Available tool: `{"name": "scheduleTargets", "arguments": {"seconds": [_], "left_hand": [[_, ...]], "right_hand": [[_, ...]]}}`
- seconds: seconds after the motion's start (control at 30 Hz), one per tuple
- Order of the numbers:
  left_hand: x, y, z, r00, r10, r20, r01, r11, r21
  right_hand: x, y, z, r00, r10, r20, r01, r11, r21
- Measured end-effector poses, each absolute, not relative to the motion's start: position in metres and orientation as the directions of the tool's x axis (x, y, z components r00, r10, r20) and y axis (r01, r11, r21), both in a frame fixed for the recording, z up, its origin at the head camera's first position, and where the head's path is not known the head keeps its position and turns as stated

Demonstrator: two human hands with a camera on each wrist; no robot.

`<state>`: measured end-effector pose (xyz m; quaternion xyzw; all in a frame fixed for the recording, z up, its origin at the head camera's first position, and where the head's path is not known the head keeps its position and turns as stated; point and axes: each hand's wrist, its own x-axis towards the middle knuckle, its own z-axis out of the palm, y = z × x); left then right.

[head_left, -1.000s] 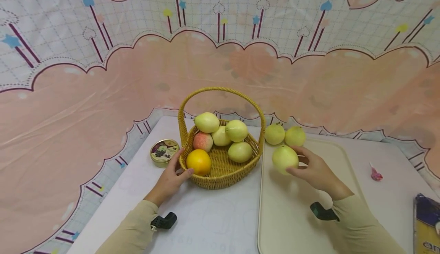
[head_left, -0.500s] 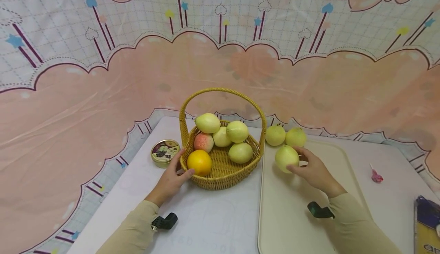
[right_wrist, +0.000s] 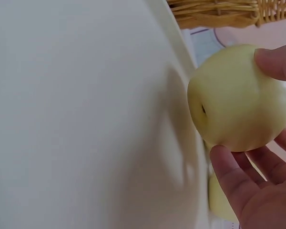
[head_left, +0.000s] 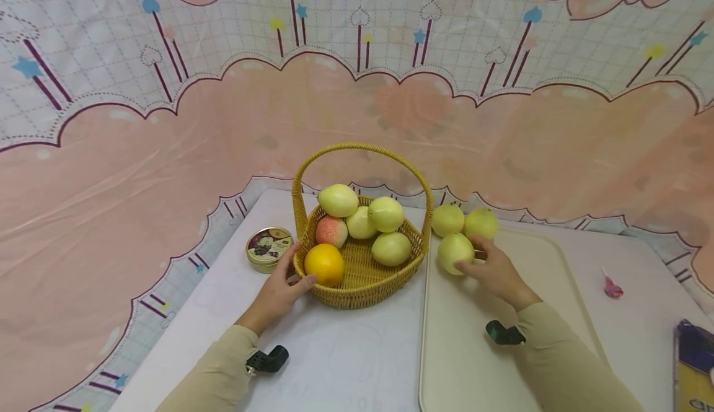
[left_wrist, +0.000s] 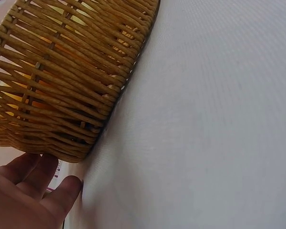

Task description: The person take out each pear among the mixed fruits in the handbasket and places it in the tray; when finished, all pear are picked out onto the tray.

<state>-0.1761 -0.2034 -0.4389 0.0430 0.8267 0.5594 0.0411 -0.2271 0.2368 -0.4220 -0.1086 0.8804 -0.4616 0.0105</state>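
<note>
My right hand (head_left: 493, 271) holds a pale green, round, pear-like fruit (head_left: 455, 253) between thumb and fingertips. In the right wrist view this fruit (right_wrist: 238, 100) hangs beside the tray, its small dark end pit showing. Two similar green fruits (head_left: 448, 219) sit just behind it at the tray's far left corner. My left hand (head_left: 277, 291) grips the left corner of a wicker basket (head_left: 357, 300), thumb over the front rim. Seen from the left wrist, fingers (left_wrist: 62, 198) lie against the woven wall (left_wrist: 62, 95). Inside are an orange (head_left: 325, 264), a peach (head_left: 331, 232) and several pale green fruits (head_left: 392, 249).
A cream tray (head_left: 480, 350) lies right of the basket under my right arm. A round tin (head_left: 269, 248) stands left of the basket. A wrapped lollipop (head_left: 612, 288) and a blue-and-yellow packet (head_left: 694, 362) lie at the right. A patterned cloth (head_left: 357, 108) hangs behind.
My right hand has carried the green fruit a little left and back, closer to the two fruits behind it. My left hand stays on the basket.
</note>
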Motion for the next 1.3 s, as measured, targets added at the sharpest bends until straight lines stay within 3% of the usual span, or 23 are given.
{"name": "scheduleTargets", "arguments": {"seconds": [1.3], "left_hand": [[-0.174,-0.202,-0.435,-0.993,0.121,-0.012,0.033,0.365,0.931]], "right_hand": [[-0.247,0.222,-0.434,-0.993,-0.119,0.016,-0.081,0.558,-0.826]]}}
